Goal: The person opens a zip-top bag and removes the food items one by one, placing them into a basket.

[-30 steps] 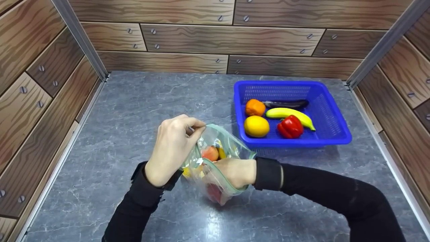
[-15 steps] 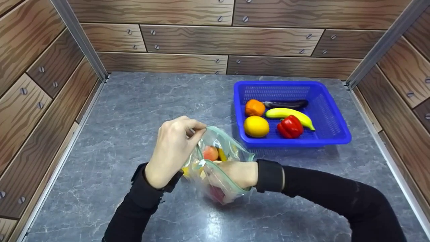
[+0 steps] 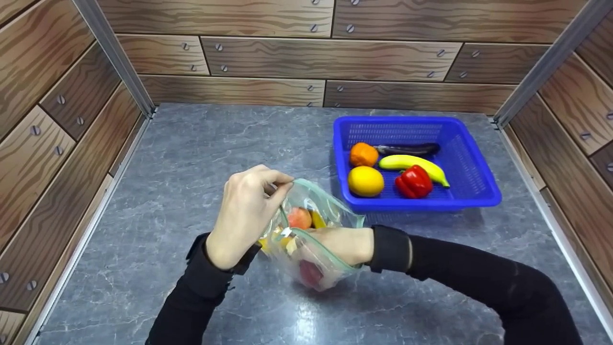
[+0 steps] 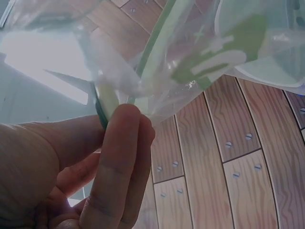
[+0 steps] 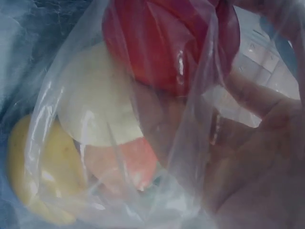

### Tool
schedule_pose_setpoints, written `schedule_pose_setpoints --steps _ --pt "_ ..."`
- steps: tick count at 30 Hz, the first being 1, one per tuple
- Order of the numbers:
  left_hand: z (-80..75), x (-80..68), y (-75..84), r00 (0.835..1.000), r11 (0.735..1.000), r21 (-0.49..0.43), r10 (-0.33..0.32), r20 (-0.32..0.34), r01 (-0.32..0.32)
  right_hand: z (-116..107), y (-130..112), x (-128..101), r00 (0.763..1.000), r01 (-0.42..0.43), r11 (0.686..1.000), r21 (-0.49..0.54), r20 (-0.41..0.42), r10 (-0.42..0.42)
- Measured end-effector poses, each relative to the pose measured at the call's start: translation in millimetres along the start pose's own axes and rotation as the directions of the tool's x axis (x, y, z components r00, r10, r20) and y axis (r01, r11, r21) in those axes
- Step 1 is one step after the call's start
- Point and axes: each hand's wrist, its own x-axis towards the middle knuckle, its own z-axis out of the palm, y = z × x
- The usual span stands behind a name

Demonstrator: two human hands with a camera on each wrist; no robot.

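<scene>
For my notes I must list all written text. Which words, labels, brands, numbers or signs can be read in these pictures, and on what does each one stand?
No text can be read.
Bag: green and white print shows in the left wrist view, but it is blurred and seen through the plastic; no letters can be made out.
Basket, the fruit in it, walls and table: no writing is visible.

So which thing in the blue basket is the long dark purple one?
That is the eggplant, lying at the back of the blue basket behind the banana. It alone is dark; the others are orange, yellow or red.
</scene>
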Motion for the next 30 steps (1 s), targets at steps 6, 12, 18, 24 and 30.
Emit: schedule_pose_setpoints --steps 6,12,18,24,30 --pt "-1.9 1.3 -0.2 1.000 1.000 -0.008 0.006 -0.029 -0.006 -22 2 -16 0.986 0.036 0.999 0.015 -0.162 -0.033" --pt "-2.4 2.4 -0.8 0.999 1.000 -0.021 0.001 -0.038 -0.002 -52 -9 -40 0.968 -0.056 0.981 -0.185 -0.251 0.008" --pt "-2.6 2.2 -1.5 0.999 1.000 -0.016 -0.007 -0.043 0.006 -78 -16 -80 0.934 -0.120 0.989 -0.084 -0.348 0.084" --pt "-2.4 1.8 -1.4 0.999 1.000 -0.012 -0.016 -0.042 0.016 -99 -6 -117 0.878 -0.139 0.990 0.028 -0.459 0.136" --pt "-2.4 1.3 -1.8 0.999 1.000 -0.011 -0.016 -0.039 0.016 -115 23 -145 0.807 -0.193 0.975 0.108 -0.548 0.221"
